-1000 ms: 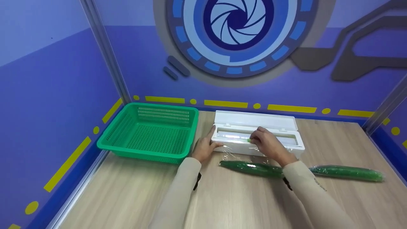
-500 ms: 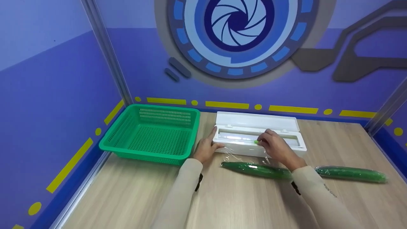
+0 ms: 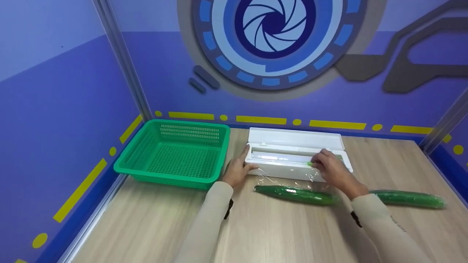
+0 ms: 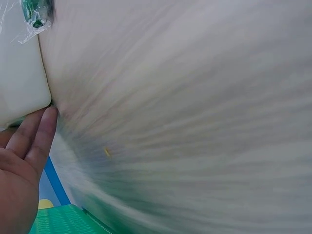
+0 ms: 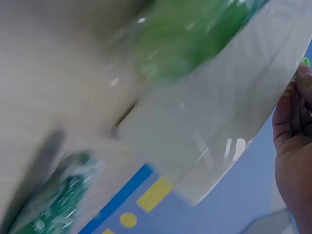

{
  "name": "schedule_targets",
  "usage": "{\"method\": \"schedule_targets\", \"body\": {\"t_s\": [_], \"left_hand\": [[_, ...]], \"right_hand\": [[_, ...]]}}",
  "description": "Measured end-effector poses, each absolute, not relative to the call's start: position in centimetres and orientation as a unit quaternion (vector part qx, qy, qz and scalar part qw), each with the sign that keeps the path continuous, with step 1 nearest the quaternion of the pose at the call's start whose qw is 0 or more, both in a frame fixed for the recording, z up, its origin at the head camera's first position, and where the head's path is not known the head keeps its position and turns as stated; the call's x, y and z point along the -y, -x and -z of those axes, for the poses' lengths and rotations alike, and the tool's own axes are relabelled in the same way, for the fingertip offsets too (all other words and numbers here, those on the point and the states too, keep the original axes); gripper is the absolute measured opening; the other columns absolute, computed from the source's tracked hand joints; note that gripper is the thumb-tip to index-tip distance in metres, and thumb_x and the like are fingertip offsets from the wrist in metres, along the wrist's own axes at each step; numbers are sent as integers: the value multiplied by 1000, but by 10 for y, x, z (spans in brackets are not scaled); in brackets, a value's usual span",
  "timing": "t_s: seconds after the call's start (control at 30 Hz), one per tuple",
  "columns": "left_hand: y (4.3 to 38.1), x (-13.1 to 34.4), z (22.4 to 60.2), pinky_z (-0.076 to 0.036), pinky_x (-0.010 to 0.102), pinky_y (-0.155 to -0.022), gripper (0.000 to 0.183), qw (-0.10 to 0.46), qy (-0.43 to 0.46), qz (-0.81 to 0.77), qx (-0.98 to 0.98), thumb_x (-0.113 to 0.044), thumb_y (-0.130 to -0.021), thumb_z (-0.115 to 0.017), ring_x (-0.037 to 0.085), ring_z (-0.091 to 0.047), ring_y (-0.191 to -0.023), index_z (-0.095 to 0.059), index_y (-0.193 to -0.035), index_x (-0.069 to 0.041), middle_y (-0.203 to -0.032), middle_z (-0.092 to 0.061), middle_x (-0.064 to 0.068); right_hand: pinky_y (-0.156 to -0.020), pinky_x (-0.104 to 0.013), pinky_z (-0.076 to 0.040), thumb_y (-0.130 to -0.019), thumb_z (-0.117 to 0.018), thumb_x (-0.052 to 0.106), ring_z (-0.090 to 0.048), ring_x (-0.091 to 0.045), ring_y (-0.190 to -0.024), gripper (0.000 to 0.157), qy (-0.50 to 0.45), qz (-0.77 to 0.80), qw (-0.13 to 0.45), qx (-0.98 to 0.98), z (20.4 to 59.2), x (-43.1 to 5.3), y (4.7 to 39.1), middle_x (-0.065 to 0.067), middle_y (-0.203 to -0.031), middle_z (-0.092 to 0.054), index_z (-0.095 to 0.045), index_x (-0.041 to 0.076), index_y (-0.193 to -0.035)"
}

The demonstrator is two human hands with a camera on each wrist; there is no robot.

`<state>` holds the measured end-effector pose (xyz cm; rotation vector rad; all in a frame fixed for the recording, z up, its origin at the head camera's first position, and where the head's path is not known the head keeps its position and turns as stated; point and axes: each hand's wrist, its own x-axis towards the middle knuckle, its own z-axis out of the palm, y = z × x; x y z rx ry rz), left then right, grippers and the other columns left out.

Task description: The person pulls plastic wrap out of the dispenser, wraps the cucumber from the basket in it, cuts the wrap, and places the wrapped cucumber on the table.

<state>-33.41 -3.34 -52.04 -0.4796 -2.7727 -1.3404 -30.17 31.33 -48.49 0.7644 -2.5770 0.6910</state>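
Observation:
A white cling film dispenser [image 3: 289,171] stands with its lid [image 3: 296,138] raised and a film roll [image 3: 274,156] inside. My left hand [image 3: 236,172] holds its left end, thumb round the front corner; the left wrist view shows fingers straight against the end wall. My right hand [image 3: 331,171] pinches the small green slide cutter [image 3: 310,164] on the dispenser's front edge, right of the middle. Clear film [image 3: 272,180] hangs down the front towards a film-wrapped cucumber [image 3: 292,193]. Another wrapped cucumber [image 3: 411,199] lies to the right, partly behind the right forearm.
A green plastic basket [image 3: 172,178] with nothing in it stands left of the dispenser, close to the left hand. Blue-purple panels [image 3: 157,73] rise behind and to the left of the wooden table [image 3: 278,233].
My right hand has slid the green slide cutter rightwards along the dispenser's front edge. More of the nearer cucumber shows as the right forearm moves right. The left hand stays in place.

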Motion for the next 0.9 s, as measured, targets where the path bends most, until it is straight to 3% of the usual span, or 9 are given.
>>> {"method": "schedule_targets", "body": {"t_s": [0.23, 0.43, 0.7, 0.8, 0.9], "left_hand": [[334, 36, 518, -39, 39, -117, 85, 9, 144, 433, 890, -30, -102, -72, 15, -54, -131, -25, -169, -10, -165, -41, 11], [333, 34, 518, -37, 39, -119, 86, 3, 151, 430, 890, -32, -101, -72, 20, -47, -145, -24, -169, -11, -166, -40, 11], [332, 30, 519, -39, 41, -118, 85, 3, 143, 429, 892, -30, -101, -72, 19, -53, -138, -24, -169, -12, -161, -46, 13], [333, 31, 519, -36, 40, -119, 85, -4, 144, 439, 887, -31, -102, -71, 21, -46, -146, -23, -170, -13, -165, -41, 11], [333, 33, 518, -34, 40, -120, 85, -4, 144, 445, 884, -31, -102, -71, 23, -39, -151, -23, -170, -13, -167, -36, 10]], "right_hand": [[-70, -38, -54, -89, -77, -13, -60, -17, -78, 17, -273, -231, 230, 905, 486, -344, 292, -2, -89, -60, -70, 1, -96], [-73, -38, -53, -91, -76, -12, -60, -19, -83, 16, -256, -225, 222, 914, 486, -364, 287, -3, -92, -61, -70, 2, -98], [-79, -44, -56, -93, -75, -11, -65, -25, -90, 16, -197, -211, 215, 933, 487, -400, 269, -6, -98, -63, -72, 0, -104], [-80, -34, -54, -94, -74, -10, -64, -24, -91, 16, -190, -212, 220, 933, 489, -402, 269, -5, -99, -63, -72, 2, -105], [-82, -13, -47, -94, -74, -10, -64, -23, -91, 17, -173, -223, 227, 932, 490, -402, 268, -5, -100, -64, -72, 3, -106]]}}
